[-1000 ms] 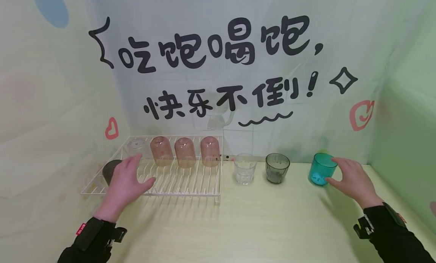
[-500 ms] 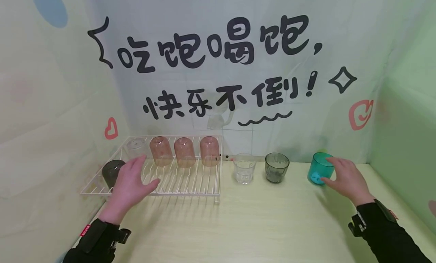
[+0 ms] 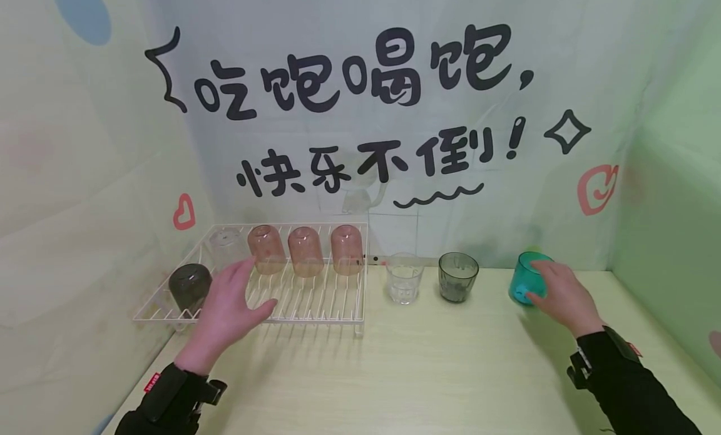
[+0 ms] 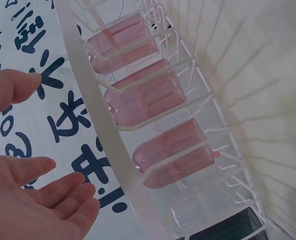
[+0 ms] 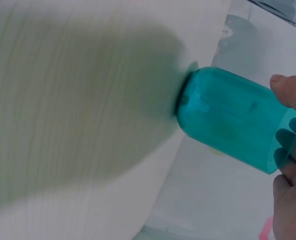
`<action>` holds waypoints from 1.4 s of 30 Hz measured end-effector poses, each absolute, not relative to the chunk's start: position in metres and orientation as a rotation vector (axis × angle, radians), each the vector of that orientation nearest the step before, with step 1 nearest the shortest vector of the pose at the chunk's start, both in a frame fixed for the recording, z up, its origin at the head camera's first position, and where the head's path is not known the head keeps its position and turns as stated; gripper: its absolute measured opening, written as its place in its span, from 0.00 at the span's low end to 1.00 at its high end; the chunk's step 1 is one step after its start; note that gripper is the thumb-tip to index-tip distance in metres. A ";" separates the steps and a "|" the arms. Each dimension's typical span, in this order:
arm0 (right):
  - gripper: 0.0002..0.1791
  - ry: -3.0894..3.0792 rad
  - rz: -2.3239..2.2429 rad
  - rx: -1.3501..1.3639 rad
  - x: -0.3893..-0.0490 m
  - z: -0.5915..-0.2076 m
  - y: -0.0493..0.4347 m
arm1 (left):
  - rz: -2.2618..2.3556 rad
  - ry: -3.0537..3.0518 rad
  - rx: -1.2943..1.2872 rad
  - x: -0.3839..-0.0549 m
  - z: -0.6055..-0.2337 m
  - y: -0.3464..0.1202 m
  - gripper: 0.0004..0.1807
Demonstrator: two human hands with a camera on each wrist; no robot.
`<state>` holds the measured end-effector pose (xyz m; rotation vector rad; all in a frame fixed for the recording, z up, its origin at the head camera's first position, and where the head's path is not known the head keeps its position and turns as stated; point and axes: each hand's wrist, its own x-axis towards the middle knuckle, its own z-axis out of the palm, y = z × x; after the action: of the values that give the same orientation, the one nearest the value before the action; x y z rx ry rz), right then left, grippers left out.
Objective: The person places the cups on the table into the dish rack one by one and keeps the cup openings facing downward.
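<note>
Left hand (image 3: pixel 225 313): wide, holding nothing, near the wire rack (image 3: pixel 315 323) front edge. Right hand (image 3: pixel 566 297): wide, at the teal cup (image 3: pixel 519 273) near the far right corner of the desk (image 3: pixel 428 372); the right wrist view alone shows fingers (image 5: pixel 292 170) through the cup, contact indeterminable. Wall lettering (image 3: pixel 397 66): "吃饱喝饱,快乐不倒!"

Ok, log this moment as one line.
left hand: empty, near rack; right hand: at teal cup, grip unclear; teal cup: upright on table
</note>
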<state>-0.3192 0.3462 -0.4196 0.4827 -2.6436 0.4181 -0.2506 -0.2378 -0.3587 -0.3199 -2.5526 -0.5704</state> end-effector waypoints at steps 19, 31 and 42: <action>0.25 -2.516 0.204 0.461 -0.319 -0.426 0.341 | -0.590 -2.547 -0.353 -0.250 -0.363 -0.225 0.45; 0.15 -2.534 0.204 0.371 -0.314 -0.426 0.341 | -0.632 -2.513 -0.415 -0.253 -0.363 -0.217 0.44; 0.06 -2.511 0.277 0.315 -0.302 -0.426 0.345 | -0.651 -2.486 -0.465 -0.255 -0.367 -0.203 0.44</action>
<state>-0.3020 0.3454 -0.4255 0.3153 -2.5113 0.2773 -0.2548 -0.2030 -0.3667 -0.4650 -2.4856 -0.6505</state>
